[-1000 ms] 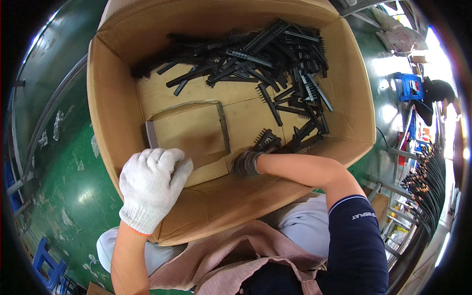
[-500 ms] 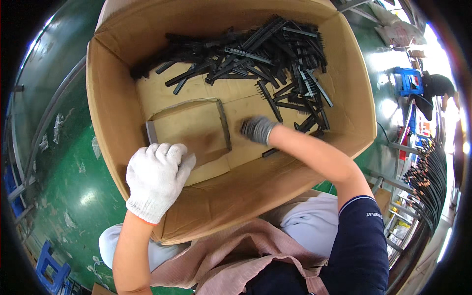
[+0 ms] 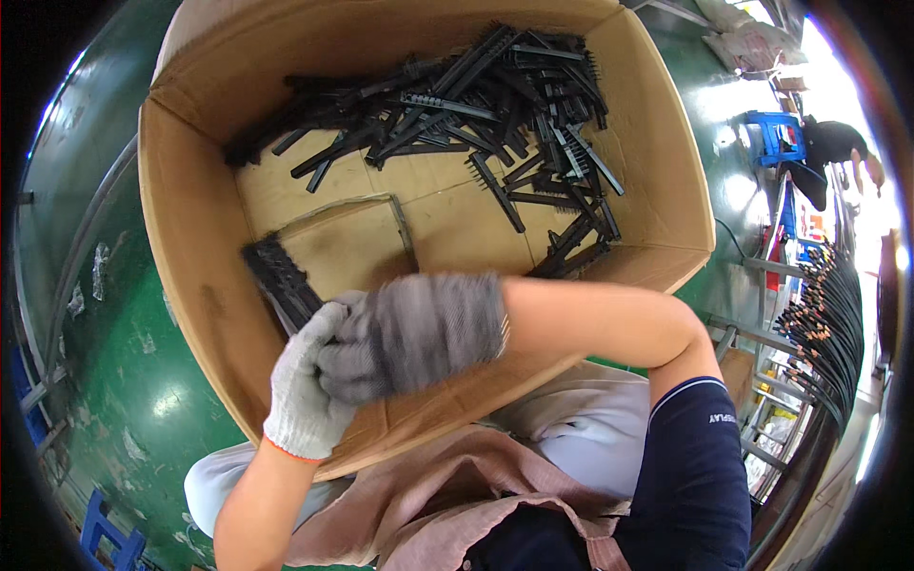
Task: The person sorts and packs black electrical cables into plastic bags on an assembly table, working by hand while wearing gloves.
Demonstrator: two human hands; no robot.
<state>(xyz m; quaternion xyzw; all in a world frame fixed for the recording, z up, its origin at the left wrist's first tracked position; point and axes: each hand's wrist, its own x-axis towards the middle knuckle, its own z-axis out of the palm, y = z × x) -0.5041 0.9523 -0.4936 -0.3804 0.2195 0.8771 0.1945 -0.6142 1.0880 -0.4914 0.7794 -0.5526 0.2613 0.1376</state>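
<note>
My left hand (image 3: 309,400), in a white knit glove, is closed at the near left inside a large cardboard box (image 3: 190,209). A bundle of black toothed strips like combs (image 3: 281,276) juts out past its fingers, toward the far left. My right hand (image 3: 409,333), in a grey glove, is smeared by motion and presses against the left, its fingers curled over; what it grips is hidden. A heap of similar black combs (image 3: 457,105) lies loose along the far and right sides of the box.
A cardboard frame or flap (image 3: 405,233) lies on the box bottom beside the hands. The box leans against my lap. Right of it are a blue stool (image 3: 773,138) and a bunch of black cables (image 3: 824,333) with copper-coloured ends. Another blue stool (image 3: 109,533) stands at the lower left.
My right hand has swept left from the middle of the box to meet my left hand. The comb bundle at the left hand now shows plainly. The box has shifted slightly left in view.
</note>
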